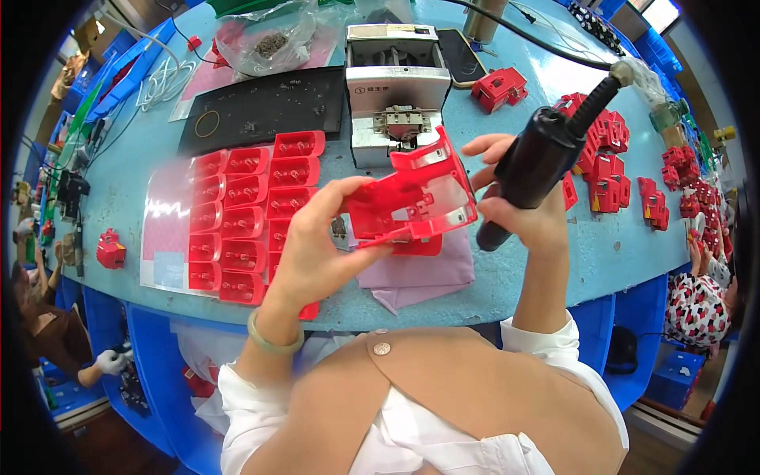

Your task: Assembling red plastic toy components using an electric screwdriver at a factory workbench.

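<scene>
My left hand [311, 249] grips a red plastic housing [388, 207] by its left side, thumb below and fingers above. The housing is tilted, and its open inside with metal bits shows. In my right hand [534, 226] is a black electric screwdriver [540, 158], its cable end pointing up and right. Its lower end points down and left, close to the housing's right side; I cannot tell whether they touch. Beneath the housing lies a folded lilac cloth [419, 277], with another red piece [419, 247] partly hidden on it.
Rows of red plastic shells [241, 255] lie at left. Behind the housing stands a white-and-black screw feeder [397, 91], beside a phone [461, 59]. A black mat [261, 107] and a bag of screws [273, 47] lie far left; red assemblies [608, 186] sit right. Other people work at both sides.
</scene>
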`<move>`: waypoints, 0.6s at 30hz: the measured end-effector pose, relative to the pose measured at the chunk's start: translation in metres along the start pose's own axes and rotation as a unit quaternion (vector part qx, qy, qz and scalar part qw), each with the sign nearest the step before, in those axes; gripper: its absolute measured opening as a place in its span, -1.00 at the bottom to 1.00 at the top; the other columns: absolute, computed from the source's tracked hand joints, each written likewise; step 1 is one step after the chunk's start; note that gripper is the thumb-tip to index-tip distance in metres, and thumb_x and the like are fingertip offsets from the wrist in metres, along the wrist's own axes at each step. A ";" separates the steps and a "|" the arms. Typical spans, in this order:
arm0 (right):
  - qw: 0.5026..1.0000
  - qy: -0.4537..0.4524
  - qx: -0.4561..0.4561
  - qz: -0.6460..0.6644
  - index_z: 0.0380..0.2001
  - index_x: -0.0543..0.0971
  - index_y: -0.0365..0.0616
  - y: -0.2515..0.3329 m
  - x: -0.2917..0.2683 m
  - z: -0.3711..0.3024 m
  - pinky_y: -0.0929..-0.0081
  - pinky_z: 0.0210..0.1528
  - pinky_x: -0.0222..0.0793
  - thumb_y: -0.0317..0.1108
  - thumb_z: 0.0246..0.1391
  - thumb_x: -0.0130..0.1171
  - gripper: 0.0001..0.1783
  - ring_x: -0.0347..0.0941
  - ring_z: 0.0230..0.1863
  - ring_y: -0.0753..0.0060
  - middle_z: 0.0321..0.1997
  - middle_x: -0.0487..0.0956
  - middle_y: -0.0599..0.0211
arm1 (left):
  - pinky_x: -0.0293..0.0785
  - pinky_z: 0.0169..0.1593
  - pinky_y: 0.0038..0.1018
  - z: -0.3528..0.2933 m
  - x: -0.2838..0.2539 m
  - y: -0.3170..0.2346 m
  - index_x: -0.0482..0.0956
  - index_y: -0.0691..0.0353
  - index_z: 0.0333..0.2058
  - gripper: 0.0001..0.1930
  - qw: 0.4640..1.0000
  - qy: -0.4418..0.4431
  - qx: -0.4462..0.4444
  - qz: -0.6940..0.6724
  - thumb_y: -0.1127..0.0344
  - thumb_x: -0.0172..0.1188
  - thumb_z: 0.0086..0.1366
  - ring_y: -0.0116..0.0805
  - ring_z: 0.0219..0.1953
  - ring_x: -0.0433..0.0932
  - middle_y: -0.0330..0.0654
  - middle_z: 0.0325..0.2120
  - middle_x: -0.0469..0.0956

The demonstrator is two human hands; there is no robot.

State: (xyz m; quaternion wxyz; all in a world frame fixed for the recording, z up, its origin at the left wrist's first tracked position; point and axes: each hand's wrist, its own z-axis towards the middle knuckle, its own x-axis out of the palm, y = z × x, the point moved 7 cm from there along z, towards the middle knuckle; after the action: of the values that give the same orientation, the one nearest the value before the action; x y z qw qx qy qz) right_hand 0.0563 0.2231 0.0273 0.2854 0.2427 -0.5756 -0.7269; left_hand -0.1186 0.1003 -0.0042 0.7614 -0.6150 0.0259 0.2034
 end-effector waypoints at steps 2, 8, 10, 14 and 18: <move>0.998 -0.057 -0.003 -0.009 -0.18 0.39 -0.23 0.001 -0.020 -0.001 0.66 -0.47 0.40 -0.56 -0.35 0.29 -0.47 0.50 -0.35 0.41 -0.07 0.42 0.04 | 0.45 -0.06 -0.36 0.006 -0.003 -0.009 0.38 0.31 -0.04 -0.34 0.995 0.038 0.040 0.078 0.50 0.38 -0.23 -0.13 -0.09 0.50 -0.03 -0.16 0.48; 0.995 -0.094 -0.032 0.007 -0.19 0.39 -0.24 0.000 -0.049 -0.011 0.67 -0.55 0.37 -0.57 -0.33 0.25 -0.51 0.51 -0.37 0.36 -0.10 0.41 0.02 | 0.46 -0.04 -0.41 0.006 0.027 0.000 0.38 0.29 -0.03 -0.34 0.976 0.129 0.042 0.171 0.57 0.37 -0.23 -0.13 -0.09 0.51 -0.05 -0.14 0.47; 0.995 -0.088 -0.038 -0.001 -0.19 0.39 -0.23 -0.002 -0.050 -0.010 0.66 -0.54 0.38 -0.57 -0.31 0.25 -0.51 0.50 -0.36 0.36 -0.11 0.41 0.03 | 0.47 -0.12 -0.33 0.003 0.031 0.003 0.38 0.29 -0.05 -0.40 0.975 0.132 0.038 0.173 0.57 0.30 -0.19 -0.06 -0.14 0.50 -0.06 -0.15 0.45; 0.995 -0.068 -0.074 0.014 -0.17 0.39 -0.22 -0.003 -0.058 -0.006 0.65 -0.54 0.39 -0.55 -0.27 0.24 -0.52 0.49 -0.34 0.34 -0.14 0.41 0.04 | 0.47 -0.17 -0.28 0.000 0.035 0.008 0.36 0.29 -0.06 -0.42 0.976 0.127 0.041 0.170 0.57 0.26 -0.18 -0.03 -0.18 0.49 -0.06 -0.15 0.43; 0.993 -0.043 -0.110 0.028 -0.15 0.37 -0.20 0.001 -0.060 0.002 0.66 -0.54 0.39 -0.53 -0.23 0.25 -0.52 0.48 -0.32 0.32 -0.16 0.41 0.06 | 0.48 -0.18 -0.28 0.007 0.035 0.005 0.36 0.28 -0.06 -0.41 0.973 0.128 0.049 0.188 0.58 0.26 -0.18 -0.03 -0.18 0.50 -0.06 -0.15 0.43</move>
State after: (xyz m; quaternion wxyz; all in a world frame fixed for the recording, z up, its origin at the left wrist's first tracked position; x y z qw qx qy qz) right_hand 0.0980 0.2661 0.0298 0.3056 0.1625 -0.5106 -0.7871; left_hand -0.0896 0.1170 -0.0171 0.7293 -0.5821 0.2477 0.2608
